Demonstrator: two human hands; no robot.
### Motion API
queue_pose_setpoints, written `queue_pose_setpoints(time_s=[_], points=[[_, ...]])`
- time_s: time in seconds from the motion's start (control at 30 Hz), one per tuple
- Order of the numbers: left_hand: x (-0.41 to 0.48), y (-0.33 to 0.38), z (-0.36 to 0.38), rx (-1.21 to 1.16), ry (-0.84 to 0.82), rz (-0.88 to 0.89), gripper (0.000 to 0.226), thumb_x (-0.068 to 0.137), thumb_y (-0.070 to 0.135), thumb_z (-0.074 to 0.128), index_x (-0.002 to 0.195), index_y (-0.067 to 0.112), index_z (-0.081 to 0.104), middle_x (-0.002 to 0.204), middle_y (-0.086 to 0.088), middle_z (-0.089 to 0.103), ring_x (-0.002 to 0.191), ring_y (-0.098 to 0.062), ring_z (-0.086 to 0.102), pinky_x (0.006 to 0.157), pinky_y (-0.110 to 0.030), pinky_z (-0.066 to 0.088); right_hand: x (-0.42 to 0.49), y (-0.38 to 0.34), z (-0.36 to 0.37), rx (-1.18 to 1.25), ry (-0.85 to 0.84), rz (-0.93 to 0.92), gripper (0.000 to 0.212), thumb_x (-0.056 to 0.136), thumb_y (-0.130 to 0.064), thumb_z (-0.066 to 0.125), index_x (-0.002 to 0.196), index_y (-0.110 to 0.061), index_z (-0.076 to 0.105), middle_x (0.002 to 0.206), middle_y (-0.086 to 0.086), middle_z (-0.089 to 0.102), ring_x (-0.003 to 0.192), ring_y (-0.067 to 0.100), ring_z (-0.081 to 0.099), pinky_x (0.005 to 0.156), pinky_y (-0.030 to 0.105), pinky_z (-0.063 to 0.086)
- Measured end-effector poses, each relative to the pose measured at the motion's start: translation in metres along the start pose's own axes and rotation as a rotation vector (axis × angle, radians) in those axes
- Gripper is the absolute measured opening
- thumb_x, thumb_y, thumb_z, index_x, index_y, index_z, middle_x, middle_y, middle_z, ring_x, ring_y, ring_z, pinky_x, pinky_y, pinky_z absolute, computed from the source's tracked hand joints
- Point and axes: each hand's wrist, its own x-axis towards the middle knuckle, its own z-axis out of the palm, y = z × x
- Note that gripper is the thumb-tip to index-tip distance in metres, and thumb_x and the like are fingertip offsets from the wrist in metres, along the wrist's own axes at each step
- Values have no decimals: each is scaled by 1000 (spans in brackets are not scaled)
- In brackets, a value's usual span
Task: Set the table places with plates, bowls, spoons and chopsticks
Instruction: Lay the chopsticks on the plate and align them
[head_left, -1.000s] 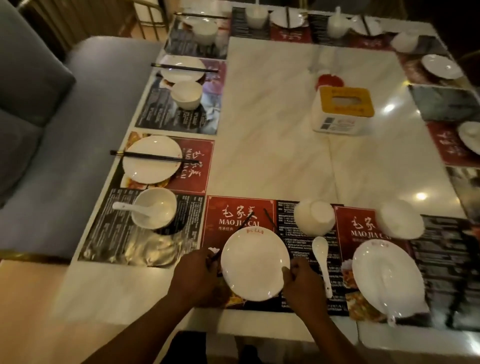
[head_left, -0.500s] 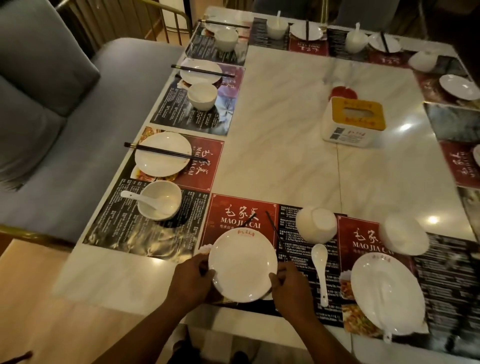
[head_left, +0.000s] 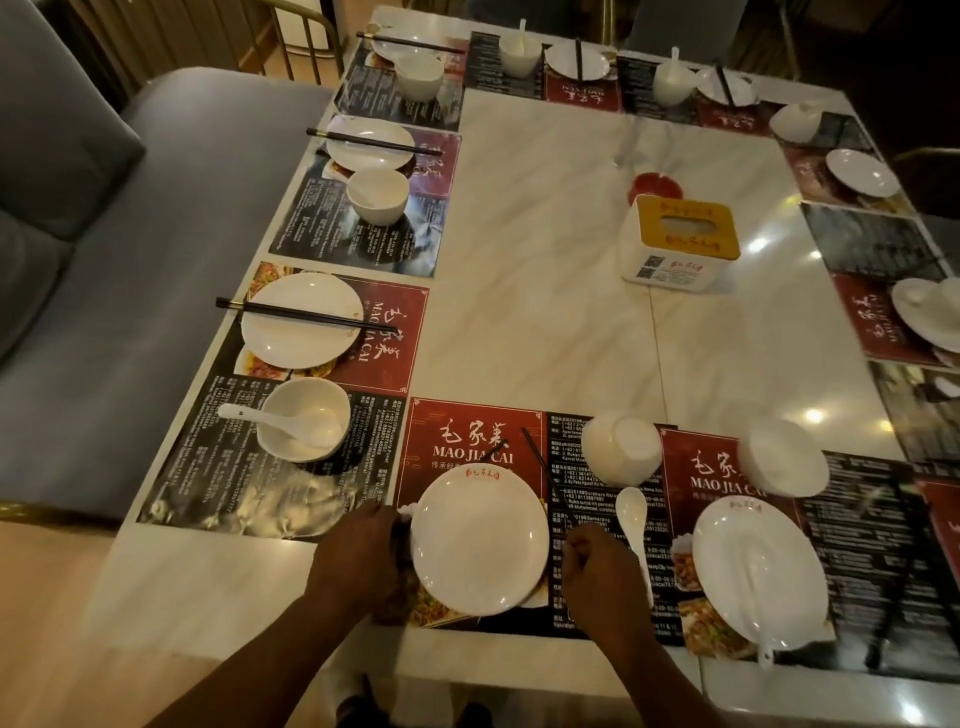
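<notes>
head view: your left hand (head_left: 358, 556) holds the left rim of the plate (head_left: 479, 538), its fingertips hidden at the rim. this grip lets you square the plate on the red placemat (head_left: 467, 431) at the near edge of the table (head_left: 545, 260). your right hand (head_left: 602, 577) sits just beside the plate's right rim with fingers curled. you cannot tell whether it pinches a chopstick end.

the chopsticks (head_left: 535, 452) lie splayed, partly under the plate's far rim, not across it. the spoon (head_left: 632, 514) lies loose on the mat right of the plate. the bowl (head_left: 621, 449) stands upside down just beyond it.

compare the left-edge plate (head_left: 301, 319), crossed by chopsticks, and the left-edge bowl (head_left: 304, 418), upright with a spoon inside. by that pattern this place is part done. expect to free the chopsticks first.
</notes>
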Motion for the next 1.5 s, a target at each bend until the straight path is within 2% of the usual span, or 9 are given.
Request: queue_pose_setpoints(time_s=[0.13, 0.37, 0.5, 0.7, 1.0, 1.1, 1.17, 1.33, 1.5], points=[[6, 1, -5, 25, 6, -20, 14, 84, 27, 66, 96, 22, 71, 92, 3, 68, 77, -16, 65, 62, -21, 44, 7, 4, -7, -122, 71, -78, 10, 92, -16, 62, 101, -18, 65, 97, -3, 63, 87, 15, 62, 80, 32, 55], [-5, 12, -21, -229, 57, -163, 8, 86, 28, 70, 80, 23, 71, 68, 13, 61, 64, -3, 61, 52, -11, 35, 23, -3, -7, -331, -87, -167, 21, 91, -12, 60, 112, -16, 63, 111, 1, 60, 105, 17, 60, 88, 28, 50], [-17, 39, -20, -403, -102, -143, 7, 80, 23, 78, 79, 28, 73, 69, 14, 67, 65, 3, 65, 58, -8, 47, 27, -4, -9, -212, -59, -66, 12, 89, -12, 60, 98, -17, 66, 95, -2, 66, 88, 13, 64, 74, 23, 49], [-18, 57, -5, -449, -290, -155, 6, 70, 27, 83, 72, 23, 78, 68, 9, 72, 70, -4, 69, 78, -23, 58, 19, -33, -12, 121, -142, 53, 14, 83, -16, 72, 92, -24, 67, 81, -11, 67, 76, 3, 63, 72, 22, 51], [-10, 56, 1, -356, -300, -113, 11, 79, 33, 77, 75, 23, 79, 65, 11, 70, 65, 1, 67, 64, -10, 48, 7, -62, 22, 170, -247, 71, 13, 81, -24, 78, 90, -25, 69, 82, -6, 71, 78, 7, 67, 77, 28, 58], [-11, 49, 0, -391, -314, -129, 14, 84, 27, 73, 74, 20, 79, 64, 7, 71, 61, -2, 68, 66, -17, 57, 9, -70, 26, 152, -246, 58, 13, 81, -24, 79, 91, -20, 71, 79, -7, 71, 76, 6, 67, 77, 26, 57], [-11, 43, -2, -442, -277, -168, 14, 89, 24, 69, 79, 19, 78, 69, 5, 74, 62, -3, 70, 70, -23, 60, 9, -75, 28, 134, -237, 44, 13, 81, -25, 79, 89, -21, 71, 77, -8, 70, 75, 5, 67, 77, 26, 57], [-2, 24, -7, -441, -24, -213, 12, 86, 21, 72, 98, 21, 73, 94, 11, 71, 80, 2, 63, 67, -6, 42, 8, -82, 31, 107, -215, 33, 13, 79, -28, 80, 85, -23, 70, 82, -5, 71, 78, 11, 68, 78, 32, 59], [9, 15, -6, -466, -4, -276, 24, 81, 23, 75, 104, 19, 69, 92, 3, 71, 82, -10, 66, 71, -25, 57, 2, -88, 32, 62, -193, 37, 15, 82, -30, 77, 87, -17, 71, 82, -3, 71, 76, 10, 67, 75, 30, 58]])
